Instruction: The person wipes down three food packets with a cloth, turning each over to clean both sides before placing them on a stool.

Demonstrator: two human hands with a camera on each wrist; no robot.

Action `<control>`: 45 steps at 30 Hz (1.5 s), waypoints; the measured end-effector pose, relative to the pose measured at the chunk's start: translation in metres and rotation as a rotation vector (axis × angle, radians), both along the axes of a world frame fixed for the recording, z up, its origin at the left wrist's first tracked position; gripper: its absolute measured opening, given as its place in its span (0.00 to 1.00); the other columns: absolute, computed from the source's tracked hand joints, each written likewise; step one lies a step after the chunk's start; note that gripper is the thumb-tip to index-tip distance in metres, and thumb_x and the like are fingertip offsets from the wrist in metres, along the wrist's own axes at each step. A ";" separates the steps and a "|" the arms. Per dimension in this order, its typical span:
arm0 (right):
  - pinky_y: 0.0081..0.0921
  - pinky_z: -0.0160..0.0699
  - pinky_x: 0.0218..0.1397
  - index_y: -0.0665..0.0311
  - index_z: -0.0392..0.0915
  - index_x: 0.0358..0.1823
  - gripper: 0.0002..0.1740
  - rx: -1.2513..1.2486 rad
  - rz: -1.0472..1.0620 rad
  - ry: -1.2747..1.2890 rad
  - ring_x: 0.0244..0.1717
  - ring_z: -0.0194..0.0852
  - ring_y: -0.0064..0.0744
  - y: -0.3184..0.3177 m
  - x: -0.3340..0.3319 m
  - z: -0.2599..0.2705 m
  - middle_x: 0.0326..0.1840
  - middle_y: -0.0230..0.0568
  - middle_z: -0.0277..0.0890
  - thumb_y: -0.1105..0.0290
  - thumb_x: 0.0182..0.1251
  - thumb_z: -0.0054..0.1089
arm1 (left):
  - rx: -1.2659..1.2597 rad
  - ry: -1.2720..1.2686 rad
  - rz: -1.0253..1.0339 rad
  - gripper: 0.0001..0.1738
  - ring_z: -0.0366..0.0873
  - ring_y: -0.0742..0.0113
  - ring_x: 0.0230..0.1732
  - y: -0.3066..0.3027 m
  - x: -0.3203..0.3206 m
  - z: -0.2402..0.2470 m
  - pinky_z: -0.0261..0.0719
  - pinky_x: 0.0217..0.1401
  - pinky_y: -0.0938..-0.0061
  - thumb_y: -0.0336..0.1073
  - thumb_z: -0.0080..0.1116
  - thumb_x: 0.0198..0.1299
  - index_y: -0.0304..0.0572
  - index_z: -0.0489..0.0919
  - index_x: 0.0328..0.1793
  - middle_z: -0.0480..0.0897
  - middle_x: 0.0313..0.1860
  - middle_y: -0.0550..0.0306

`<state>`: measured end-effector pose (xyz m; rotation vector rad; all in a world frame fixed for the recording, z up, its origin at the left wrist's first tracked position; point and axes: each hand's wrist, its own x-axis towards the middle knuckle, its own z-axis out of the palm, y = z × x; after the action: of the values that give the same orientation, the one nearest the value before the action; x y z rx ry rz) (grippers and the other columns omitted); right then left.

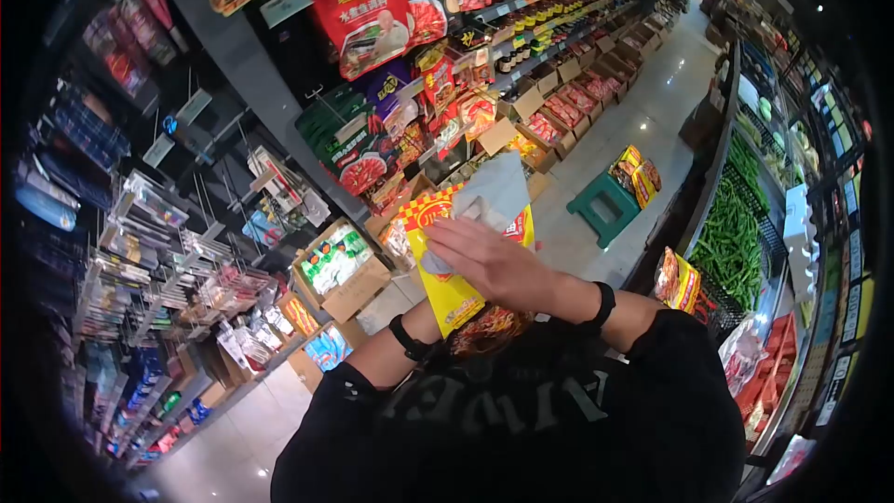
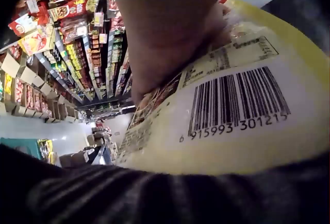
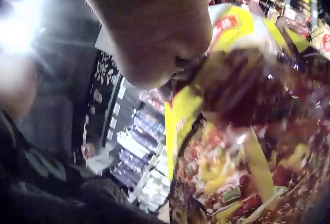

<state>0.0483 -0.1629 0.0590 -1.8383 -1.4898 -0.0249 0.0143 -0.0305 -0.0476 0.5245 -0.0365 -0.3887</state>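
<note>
Right grip: the right grip (image 1: 494, 261) lies across the front of the yellow packet (image 1: 447, 293), fingers fairly straight, pressing a grey cloth (image 1: 498, 188) flat against it. The cloth's upper part stands free above the fingers.
Left grip: the left grip (image 2: 170, 33) is behind the packet, its palm against the printed back. Its fingers are hidden, so I cannot tell how far it is closed.
Packet position: held up in front of the chest, clear of the shelves, above the aisle floor (image 1: 652, 102). It is tilted, with its top edge away from the body.
Packet back: the left wrist view shows a barcode (image 2: 237, 103) on a white panel.
Packet front: yellow with red print, blurred in the right wrist view.
Left of the aisle: a red bag (image 1: 363, 14) hangs high on the shelving, and a cardboard box (image 1: 358, 293) of green packs stands low.
Mid-aisle: a green stool (image 1: 601, 210) carries yellow packs at its far edge.
Right of the aisle: green peppers (image 1: 731, 242) in a dark crate.
</note>
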 end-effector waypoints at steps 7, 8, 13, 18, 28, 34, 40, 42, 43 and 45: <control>0.42 0.47 0.85 0.74 0.57 0.76 0.33 -0.018 -0.320 0.007 0.85 0.43 0.56 -0.064 0.041 -0.005 0.84 0.59 0.48 0.84 0.67 0.44 | -0.064 -0.029 -0.051 0.41 0.71 0.52 0.73 -0.033 0.022 0.001 0.72 0.73 0.55 0.62 0.46 0.74 0.43 0.59 0.82 0.66 0.77 0.40; 0.43 0.46 0.85 0.71 0.57 0.76 0.34 0.128 -0.193 0.115 0.85 0.41 0.58 -0.060 0.039 -0.009 0.84 0.59 0.48 0.85 0.67 0.46 | -0.052 -0.030 -0.056 0.41 0.71 0.52 0.73 -0.037 0.024 0.003 0.72 0.73 0.55 0.62 0.46 0.74 0.43 0.59 0.82 0.67 0.77 0.40; 0.45 0.49 0.84 0.68 0.66 0.71 0.32 0.180 -0.017 0.040 0.84 0.44 0.58 -0.066 0.033 0.027 0.81 0.58 0.54 0.84 0.61 0.52 | -0.005 0.014 -0.072 0.40 0.71 0.52 0.72 -0.062 0.031 0.003 0.73 0.73 0.56 0.61 0.46 0.74 0.42 0.59 0.82 0.67 0.77 0.40; 0.47 0.64 0.76 0.64 0.74 0.63 0.28 0.019 -0.527 -0.268 0.74 0.61 0.56 -0.139 0.078 0.016 0.70 0.56 0.67 0.82 0.58 0.55 | 0.006 0.049 -0.080 0.39 0.71 0.53 0.72 -0.086 0.047 -0.004 0.73 0.73 0.56 0.60 0.46 0.74 0.42 0.59 0.82 0.67 0.77 0.40; 0.43 0.73 0.68 0.62 0.78 0.60 0.25 0.194 -0.162 -0.018 0.63 0.72 0.52 -0.105 0.061 -0.016 0.64 0.49 0.73 0.77 0.58 0.60 | 0.013 0.086 -0.073 0.38 0.72 0.53 0.72 -0.082 0.064 -0.010 0.73 0.72 0.56 0.59 0.45 0.75 0.42 0.60 0.81 0.67 0.76 0.41; 0.40 0.68 0.77 0.64 0.76 0.65 0.26 0.113 -0.397 -0.143 0.76 0.64 0.52 -0.093 0.113 -0.024 0.74 0.53 0.69 0.82 0.62 0.54 | -0.025 0.043 -0.107 0.38 0.72 0.53 0.72 -0.040 0.079 -0.008 0.73 0.72 0.57 0.58 0.45 0.75 0.42 0.60 0.81 0.68 0.76 0.41; 0.42 0.61 0.81 0.65 0.69 0.70 0.31 0.160 -0.049 -0.037 0.80 0.58 0.53 0.001 0.072 -0.028 0.77 0.54 0.63 0.86 0.63 0.52 | -0.077 0.020 -0.124 0.37 0.72 0.54 0.72 0.016 0.084 -0.009 0.73 0.72 0.57 0.57 0.45 0.76 0.42 0.60 0.81 0.68 0.76 0.41; 0.42 0.66 0.78 0.65 0.73 0.67 0.31 0.122 0.038 -0.065 0.78 0.62 0.53 0.025 0.067 -0.023 0.75 0.51 0.67 0.87 0.60 0.55 | -0.094 0.021 -0.127 0.37 0.72 0.54 0.72 0.038 0.086 -0.012 0.73 0.72 0.57 0.57 0.45 0.76 0.42 0.60 0.81 0.68 0.76 0.41; 0.43 0.66 0.78 0.65 0.73 0.66 0.30 0.071 0.027 -0.062 0.77 0.62 0.53 0.031 0.075 -0.030 0.75 0.51 0.68 0.87 0.59 0.56 | -0.100 0.019 -0.125 0.37 0.72 0.54 0.72 0.049 0.086 -0.014 0.73 0.72 0.57 0.57 0.45 0.76 0.42 0.60 0.81 0.68 0.76 0.41; 0.43 0.68 0.77 0.65 0.74 0.65 0.30 0.014 -0.093 -0.077 0.77 0.63 0.53 0.035 0.092 -0.041 0.75 0.49 0.68 0.86 0.58 0.59 | -0.120 0.019 -0.123 0.36 0.72 0.54 0.72 0.070 0.087 -0.017 0.73 0.72 0.57 0.57 0.45 0.76 0.42 0.60 0.81 0.68 0.76 0.41</control>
<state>0.1401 -0.1279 0.0178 -1.9133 -1.4511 -0.1524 0.1015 0.0399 -0.0650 0.4005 -0.0732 -0.5084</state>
